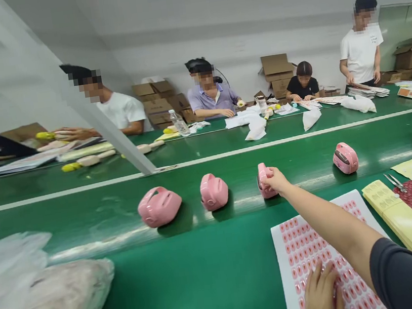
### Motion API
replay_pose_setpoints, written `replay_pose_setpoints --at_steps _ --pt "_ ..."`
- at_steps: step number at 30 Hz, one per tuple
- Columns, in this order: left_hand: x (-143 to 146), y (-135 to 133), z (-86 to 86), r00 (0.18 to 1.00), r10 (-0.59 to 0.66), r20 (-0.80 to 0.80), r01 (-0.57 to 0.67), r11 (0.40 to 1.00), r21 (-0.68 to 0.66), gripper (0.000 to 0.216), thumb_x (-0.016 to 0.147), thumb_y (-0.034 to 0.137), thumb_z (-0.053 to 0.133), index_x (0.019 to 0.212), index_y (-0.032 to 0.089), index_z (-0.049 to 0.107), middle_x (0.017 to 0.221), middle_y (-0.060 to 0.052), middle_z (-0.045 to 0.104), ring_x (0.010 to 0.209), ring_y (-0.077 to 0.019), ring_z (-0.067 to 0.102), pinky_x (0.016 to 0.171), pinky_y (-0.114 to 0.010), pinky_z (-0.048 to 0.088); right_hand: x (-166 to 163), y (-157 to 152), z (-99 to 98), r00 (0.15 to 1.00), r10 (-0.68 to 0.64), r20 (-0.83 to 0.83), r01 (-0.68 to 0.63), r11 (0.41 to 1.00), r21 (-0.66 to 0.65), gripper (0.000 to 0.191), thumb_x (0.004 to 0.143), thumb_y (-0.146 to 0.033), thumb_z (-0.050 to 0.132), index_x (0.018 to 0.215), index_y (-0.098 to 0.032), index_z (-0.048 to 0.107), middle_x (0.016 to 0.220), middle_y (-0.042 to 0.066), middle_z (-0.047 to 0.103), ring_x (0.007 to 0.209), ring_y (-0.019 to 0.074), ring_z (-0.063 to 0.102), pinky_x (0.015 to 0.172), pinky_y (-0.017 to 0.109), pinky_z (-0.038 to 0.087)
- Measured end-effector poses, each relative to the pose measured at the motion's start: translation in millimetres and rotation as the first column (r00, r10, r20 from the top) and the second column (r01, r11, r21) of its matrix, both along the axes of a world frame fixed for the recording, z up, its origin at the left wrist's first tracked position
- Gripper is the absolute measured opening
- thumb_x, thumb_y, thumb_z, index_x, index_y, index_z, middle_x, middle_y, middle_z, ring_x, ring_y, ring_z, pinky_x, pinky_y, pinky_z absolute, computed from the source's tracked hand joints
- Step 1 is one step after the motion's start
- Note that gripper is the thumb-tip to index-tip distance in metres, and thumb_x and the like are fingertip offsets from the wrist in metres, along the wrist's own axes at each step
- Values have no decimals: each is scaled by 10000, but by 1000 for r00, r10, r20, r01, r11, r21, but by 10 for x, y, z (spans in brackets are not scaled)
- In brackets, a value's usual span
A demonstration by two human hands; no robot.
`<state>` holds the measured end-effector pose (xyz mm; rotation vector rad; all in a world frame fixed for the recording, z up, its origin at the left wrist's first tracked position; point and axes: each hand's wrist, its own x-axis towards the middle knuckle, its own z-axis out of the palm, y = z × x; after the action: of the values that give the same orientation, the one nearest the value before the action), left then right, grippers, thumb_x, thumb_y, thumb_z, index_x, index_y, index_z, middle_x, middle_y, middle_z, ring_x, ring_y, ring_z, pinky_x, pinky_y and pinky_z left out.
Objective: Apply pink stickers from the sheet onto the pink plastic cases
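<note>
Your right hand [276,180] grips a pink shell [263,181] on the green surface [206,267]; your left hand [321,297] presses a white sheet [303,248] dotted with pink stickers, beside yellow sheets [402,219].

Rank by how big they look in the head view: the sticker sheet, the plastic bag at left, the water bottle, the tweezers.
1. plastic bag
2. sticker sheet
3. water bottle
4. tweezers
Bottle and tweezers look nearly alike, and the bottle stands much farther away, so that order is unsure.

**No readable text in view**

Nothing legible here. The sticker sheet [318,241] carries rows of small pink marks, too small to read. The cartons [276,70] at the far wall show blank faces, and the yellow sheets [402,219] show no print.
</note>
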<state>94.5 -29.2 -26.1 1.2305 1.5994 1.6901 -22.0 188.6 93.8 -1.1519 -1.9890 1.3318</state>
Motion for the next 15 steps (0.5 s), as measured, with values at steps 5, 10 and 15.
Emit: replay_pose_setpoints --at_steps 5,10,15 --pt "-34 37 44 996 -58 66 59 998 -1 196 691 245 598 869 277 673 980 -97 635 1089 -340 446 1018 -555 99 162 -49 79 991 -50 -122 31 988 -151 69 666 -127 569 728 -136 539 589 -44 510 523 75 466 472 186 340" --pt "-123 -17 247 886 98 452 -103 995 -15 409 669 220 647 1071 225 566 1168 -88 525 1157 -261 407 1016 -379 261 839 -264 366 955 -38 -294 -45 961 -273 174 704 -225 523 564 -164 441 503 -77 392 473 51 358 448 171 262" --pt "-441 -61 461 593 -172 787 50 983 177 699 561 287 752 1170 371 418 1147 26 552 1169 -219 402 968 -325 352 1669 -766 490 925 43 -378 -250 817 -519 231 783 -287 389 595 -161 434 469 -79 334 350 34 222 365 174 159"
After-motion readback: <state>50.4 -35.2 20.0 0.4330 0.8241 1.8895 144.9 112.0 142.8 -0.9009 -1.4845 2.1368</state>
